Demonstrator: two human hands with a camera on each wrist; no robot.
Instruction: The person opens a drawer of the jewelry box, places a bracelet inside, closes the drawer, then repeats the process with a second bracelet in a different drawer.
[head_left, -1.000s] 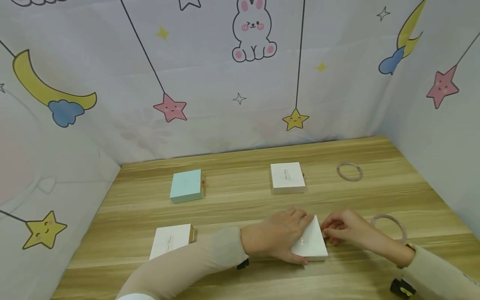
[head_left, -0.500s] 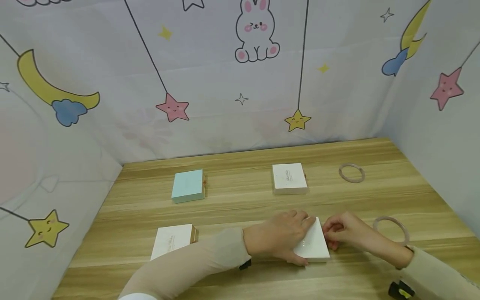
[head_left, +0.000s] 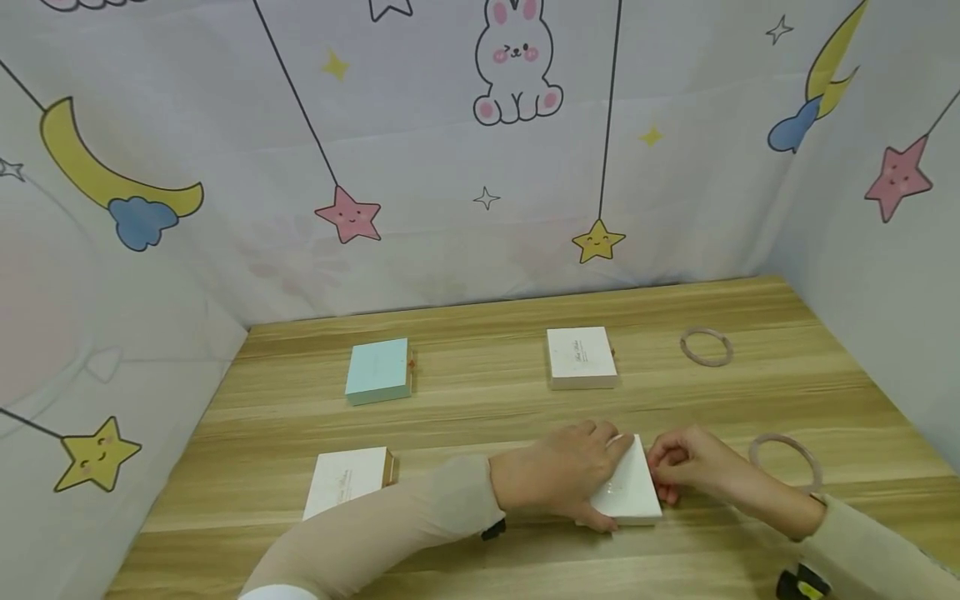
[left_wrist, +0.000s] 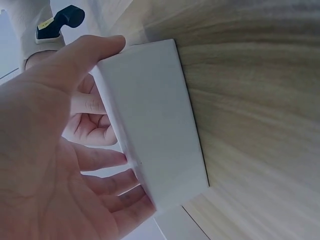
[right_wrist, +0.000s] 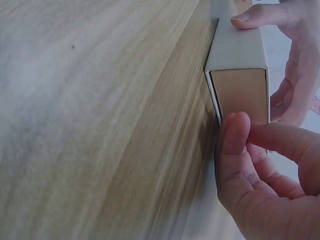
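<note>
A white drawer box (head_left: 632, 493) lies on the wooden table at front centre-right. My left hand (head_left: 558, 473) grips it from the left, thumb on the near side and fingers over the far side. The left wrist view shows the box's plain white wall (left_wrist: 150, 120) between thumb and fingers. At the right end, my right hand (head_left: 701, 467) has thumb and forefinger pinched together. In the right wrist view these fingertips sit right against the tan drawer front (right_wrist: 240, 92), level with the sleeve's edge. The small pull between them is hidden by the fingers.
Behind stand a mint box (head_left: 377, 371) and a white box (head_left: 581, 358), each with a small pull on its right end. Another white box (head_left: 347, 482) lies left, partly behind my sleeve. Two pale bangles, one far (head_left: 707, 347) and one near (head_left: 802, 450), lie right.
The whole head view has shifted slightly right. Both hands keep their places on the box, the right fingertips staying at its right end. The drawer shows no visible movement.
</note>
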